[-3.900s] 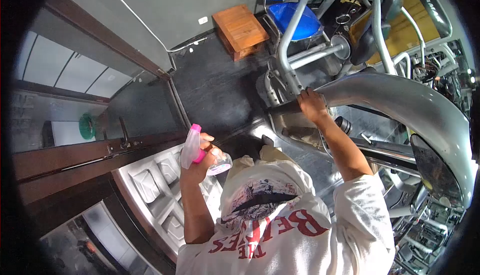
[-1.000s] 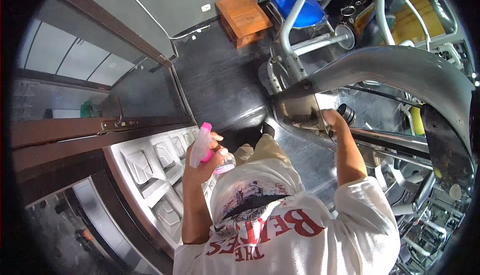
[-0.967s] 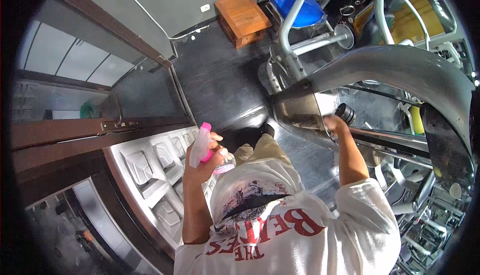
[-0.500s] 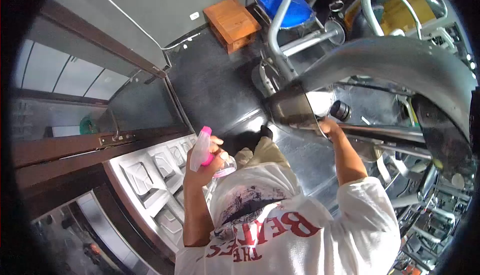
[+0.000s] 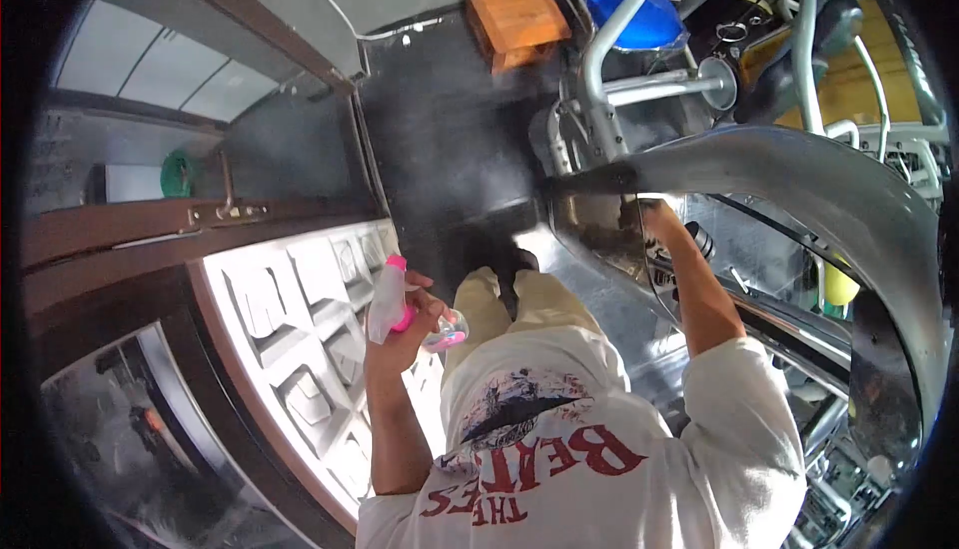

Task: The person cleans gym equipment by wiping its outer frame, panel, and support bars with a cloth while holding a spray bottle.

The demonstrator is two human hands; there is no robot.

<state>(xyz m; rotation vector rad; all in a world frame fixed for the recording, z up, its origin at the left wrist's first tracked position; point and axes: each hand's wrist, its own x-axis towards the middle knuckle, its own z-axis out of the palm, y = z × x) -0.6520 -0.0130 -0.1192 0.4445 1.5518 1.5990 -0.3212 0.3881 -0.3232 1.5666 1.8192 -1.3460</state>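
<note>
My left hand (image 5: 420,321) is wrapped round a clear spray bottle (image 5: 387,301) with a whitish spray head and pink nozzle and collar. The bottle's clear base, with some pink on it, pokes out beside my fingers. My right hand (image 5: 659,219) reaches to the edge of a shiny dark panel (image 5: 602,232) on a large exercise machine. Its fingers are hidden at the panel, so I cannot make out what they hold. A curved grey frame (image 5: 769,154) arches over that side, beyond my right hand.
A wooden stool (image 5: 514,9) and a blue chair (image 5: 634,9) stand by the far wall. Grey metal tubing (image 5: 599,69) juts up ahead. On my left is a white panelled door (image 5: 310,319) with a brown frame. More gym equipment fills the right side.
The view has shifted, so the surroundings sit differently. My right hand has moved farther up along the panel's edge. My left hand still grips the spray bottle.
</note>
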